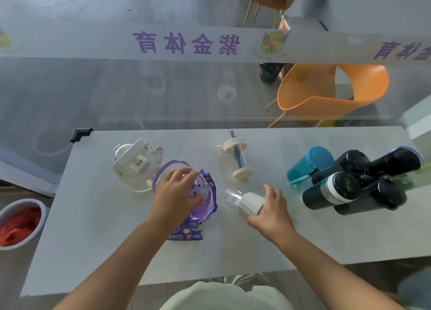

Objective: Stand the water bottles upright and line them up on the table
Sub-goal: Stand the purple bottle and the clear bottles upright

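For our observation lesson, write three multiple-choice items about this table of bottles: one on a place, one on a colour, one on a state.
1. Where on the table is the teal bottle?
A) far left end
B) right side, beside the dark bottles
C) centre, alone

2. What colour is the strap of the bottle under the left hand?
A) purple
B) red
C) green

3. How is the white-capped clear bottle at the right hand placed?
A) standing upright
B) lying on its side
C) stacked on another bottle

Key:
1 B, it sits against the dark cluster at the right.
2 A, the printed strap is purple.
3 B, its clear body lies flat on the tabletop.
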{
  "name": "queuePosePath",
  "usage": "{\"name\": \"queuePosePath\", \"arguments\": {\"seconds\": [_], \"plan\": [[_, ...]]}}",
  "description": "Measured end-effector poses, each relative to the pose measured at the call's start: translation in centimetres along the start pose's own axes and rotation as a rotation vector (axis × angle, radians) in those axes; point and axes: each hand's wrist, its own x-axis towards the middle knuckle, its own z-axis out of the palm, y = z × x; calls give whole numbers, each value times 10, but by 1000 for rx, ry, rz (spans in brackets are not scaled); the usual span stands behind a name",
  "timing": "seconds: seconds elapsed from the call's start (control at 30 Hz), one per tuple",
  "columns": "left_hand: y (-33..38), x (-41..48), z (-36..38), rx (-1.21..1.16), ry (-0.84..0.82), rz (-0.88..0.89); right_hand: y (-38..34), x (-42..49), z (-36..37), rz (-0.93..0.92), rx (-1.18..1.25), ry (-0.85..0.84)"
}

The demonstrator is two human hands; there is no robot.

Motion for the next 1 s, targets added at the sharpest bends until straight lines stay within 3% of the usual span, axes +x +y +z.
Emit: {"name": "queuePosePath", "arguments": {"seconds": [0.33,0.7,0.9,1.0], "plan": [[3,-4,10,-9,78,-131,-19,9,5,-299,96,249],[10,-3,17,17,112,-169,-29,8,16,-286,132,109],[26,19,15,39,149,-107,-20,34,-12,-325,100,269],[35,39,14,48,105,-107,-22,67,-27,-298,72,250]]}}
